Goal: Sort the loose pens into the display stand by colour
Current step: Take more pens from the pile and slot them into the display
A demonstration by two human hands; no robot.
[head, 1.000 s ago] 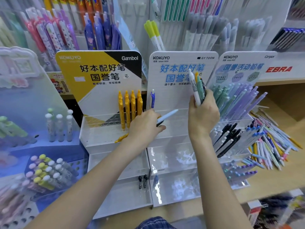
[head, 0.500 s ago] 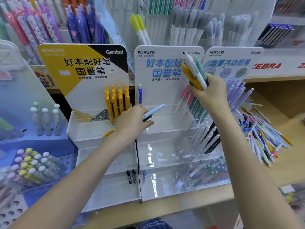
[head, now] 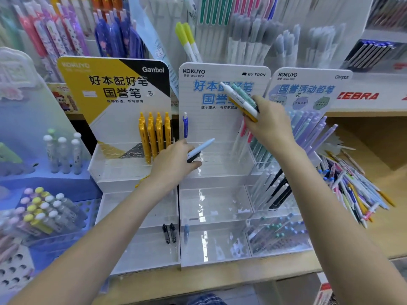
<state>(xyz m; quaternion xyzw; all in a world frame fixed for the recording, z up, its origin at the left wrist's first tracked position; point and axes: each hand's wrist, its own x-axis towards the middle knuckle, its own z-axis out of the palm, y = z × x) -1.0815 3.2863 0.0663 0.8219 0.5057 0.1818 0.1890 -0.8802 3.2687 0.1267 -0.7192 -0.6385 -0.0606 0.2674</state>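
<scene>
Pale-blue pen (head: 201,147) in left hand (head: 174,164), pen bundle (head: 241,100) in right hand (head: 269,126).

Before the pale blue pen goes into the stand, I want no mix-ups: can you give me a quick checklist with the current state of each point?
1. Left hand holds the pale blue pen firmly: ok.
2. A blue pen already stands in the middle stand, marking the colour spot: ok.
3. The slot beside it is free: cannot tell, clear plastic glares.
4. Yellow pens grouped in the left stand: ok.
5. Right hand grips its bundle of pens securely: ok.
6. Loose pile sorted: not ok.
</scene>
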